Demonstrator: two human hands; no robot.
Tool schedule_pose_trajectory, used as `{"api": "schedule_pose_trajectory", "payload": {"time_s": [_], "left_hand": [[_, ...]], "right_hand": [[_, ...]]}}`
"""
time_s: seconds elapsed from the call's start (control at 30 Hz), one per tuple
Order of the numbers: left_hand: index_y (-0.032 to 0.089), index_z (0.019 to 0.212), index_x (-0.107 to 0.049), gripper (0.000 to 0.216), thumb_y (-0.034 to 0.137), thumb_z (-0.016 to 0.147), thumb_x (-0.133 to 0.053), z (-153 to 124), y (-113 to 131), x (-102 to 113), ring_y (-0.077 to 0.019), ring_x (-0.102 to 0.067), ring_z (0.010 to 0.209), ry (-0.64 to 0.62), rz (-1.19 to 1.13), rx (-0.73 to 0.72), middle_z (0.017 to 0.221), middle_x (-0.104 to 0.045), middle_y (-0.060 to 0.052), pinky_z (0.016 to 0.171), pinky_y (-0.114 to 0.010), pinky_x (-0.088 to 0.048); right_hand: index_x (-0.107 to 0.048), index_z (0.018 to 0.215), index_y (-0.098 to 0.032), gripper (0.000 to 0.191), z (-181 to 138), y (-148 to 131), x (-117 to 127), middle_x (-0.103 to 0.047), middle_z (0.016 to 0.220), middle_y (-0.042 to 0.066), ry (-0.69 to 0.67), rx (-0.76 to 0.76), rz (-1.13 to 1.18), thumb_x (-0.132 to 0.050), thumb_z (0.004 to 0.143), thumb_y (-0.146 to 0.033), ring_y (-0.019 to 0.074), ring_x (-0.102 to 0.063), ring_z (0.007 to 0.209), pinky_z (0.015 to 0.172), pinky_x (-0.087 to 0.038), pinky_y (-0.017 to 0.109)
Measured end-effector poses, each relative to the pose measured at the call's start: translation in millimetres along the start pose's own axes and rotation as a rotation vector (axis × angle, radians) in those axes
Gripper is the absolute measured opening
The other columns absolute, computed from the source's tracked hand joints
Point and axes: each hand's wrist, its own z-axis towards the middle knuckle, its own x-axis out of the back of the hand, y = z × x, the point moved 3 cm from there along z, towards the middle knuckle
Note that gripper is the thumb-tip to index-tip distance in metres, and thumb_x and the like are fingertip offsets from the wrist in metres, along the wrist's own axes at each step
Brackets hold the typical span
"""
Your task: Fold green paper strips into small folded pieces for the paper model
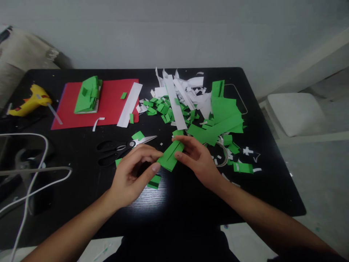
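Folded green paper strip (171,157), pinched at both ends just above the bench (169,203), near the middle of its front half. Left hand (133,178) with grip closed on the strip's near end, thumb and forefinger tips pressed together over the paper. Right hand (197,156) clamped on the far end, thumb on top, fingers underneath and mostly hidden, so possibly only lightly closed. Small green offcut (154,181) lying on the bench just below the left hand. Black-handled scissors (120,148) just beyond the left hand, blades pointing toward the right edge. Heap of green and white paper scraps (191,105) toward the back edge. Red sheet (100,103) with a green stack near the back-left corner, yellow glue gun (29,100) at the left edge.
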Motion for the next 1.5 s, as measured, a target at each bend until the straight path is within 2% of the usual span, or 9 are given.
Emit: {"api": "schedule_pose_trajectory", "payload": {"time_s": [0.2, 0.43, 0.57, 0.67, 0.73, 0.93, 1.1, 1.27, 1.5], "left_hand": [[0.020, 0.118, -0.067, 0.021, 0.024, 0.097, -0.066, 2.1, -2.3, -2.2, -0.0204, -0.068, 0.106, -0.007, 0.003, 0.101, 0.113, -0.071, -0.008, 0.094, -0.033, -0.057], [0.020, 0.105, -0.068, 0.011, 0.027, 0.097, -0.066, 2.6, -5.8, -4.9, -0.0155, -0.069, 0.089, -0.036, -0.050, 0.170, 0.097, -0.070, -0.004, 0.079, -0.024, -0.057], [0.021, 0.116, -0.065, 0.018, 0.026, 0.098, -0.065, 0.6, -7.1, -3.3, -0.0159, -0.068, 0.097, -0.024, -0.085, 0.160, 0.104, -0.069, -0.005, 0.085, -0.025, -0.056], [0.023, 0.127, -0.059, 0.040, 0.028, 0.091, -0.075, -0.8, -9.8, -3.2, -0.0189, -0.067, 0.109, -0.017, -0.059, 0.115, 0.117, -0.066, -0.006, 0.094, -0.029, -0.055], [0.024, 0.127, -0.057, 0.048, 0.028, 0.086, -0.081, -0.8, -13.0, -3.1, -0.0207, -0.067, 0.113, 0.012, 0.006, 0.101, 0.121, -0.065, -0.007, 0.099, -0.033, -0.055], [0.023, 0.124, -0.059, 0.046, 0.029, 0.085, -0.083, 1.6, -15.5, -0.6, -0.0237, -0.071, 0.115, 0.068, 0.076, 0.076, 0.121, -0.072, -0.008, 0.101, -0.039, -0.057], [0.024, 0.125, -0.065, 0.043, 0.033, 0.086, -0.083, 5.0, -9.0, 4.2, -0.0250, -0.070, 0.116, 0.028, 0.145, 0.050, 0.124, -0.074, -0.009, 0.101, -0.040, -0.056], [0.026, 0.122, -0.071, 0.038, 0.034, 0.086, -0.082, 8.9, -5.9, 5.8, -0.0267, -0.066, 0.119, 0.002, 0.177, -0.009, 0.122, -0.074, -0.007, 0.106, -0.043, -0.052], [0.026, 0.120, -0.073, 0.035, 0.037, 0.088, -0.080, 8.9, -7.3, 6.1, -0.0266, -0.067, 0.112, 0.021, 0.166, 0.024, 0.116, -0.074, -0.007, 0.102, -0.043, -0.053]], "right_hand": [[-0.066, 0.121, -0.026, 0.048, -2.7, 0.1, -2.1, -0.069, 0.128, 0.008, 0.009, 0.008, -0.026, -0.087, 0.079, -0.035, 0.0215, -0.069, 0.111, 0.096, -0.059, 0.037], [-0.069, 0.108, -0.023, 0.044, 0.7, 5.8, 1.5, -0.067, 0.104, 0.003, 0.096, -0.018, 0.021, -0.092, 0.071, -0.032, 0.0144, -0.067, 0.084, 0.069, -0.060, 0.026], [-0.069, 0.100, -0.021, 0.038, 2.5, 5.1, 3.6, -0.065, 0.087, -0.001, 0.108, -0.063, 0.017, -0.091, 0.073, -0.037, 0.0116, -0.062, 0.068, 0.058, -0.057, 0.024], [-0.068, 0.093, -0.021, 0.033, 2.9, 4.1, 5.2, -0.065, 0.088, -0.001, 0.130, -0.085, 0.004, -0.089, 0.075, -0.038, 0.0115, -0.062, 0.066, 0.062, -0.061, 0.028], [-0.067, 0.090, -0.021, 0.033, 3.0, 4.6, 5.6, -0.065, 0.089, 0.000, 0.148, -0.103, 0.012, -0.090, 0.074, -0.039, 0.0118, -0.063, 0.065, 0.063, -0.063, 0.029], [-0.066, 0.089, -0.021, 0.037, 2.0, 5.1, 2.3, -0.065, 0.091, -0.001, 0.103, -0.120, 0.066, -0.093, 0.070, -0.038, 0.0119, -0.066, 0.067, 0.068, -0.064, 0.030], [-0.074, 0.104, -0.024, 0.044, 0.7, 3.0, 0.9, -0.072, 0.107, 0.004, 0.019, -0.086, -0.023, -0.095, 0.066, -0.033, 0.0181, -0.070, 0.094, 0.088, -0.062, 0.035], [-0.079, 0.104, -0.026, 0.040, -0.5, 2.5, 0.2, -0.074, 0.093, 0.001, -0.052, -0.071, -0.054, -0.095, 0.067, -0.031, 0.0176, -0.071, 0.089, 0.086, -0.061, 0.035], [-0.076, 0.112, -0.026, 0.049, -3.9, 2.3, -6.4, -0.078, 0.103, 0.003, -0.129, -0.030, -0.056, -0.095, 0.068, -0.029, 0.0192, -0.073, 0.095, 0.094, -0.061, 0.039]]}}
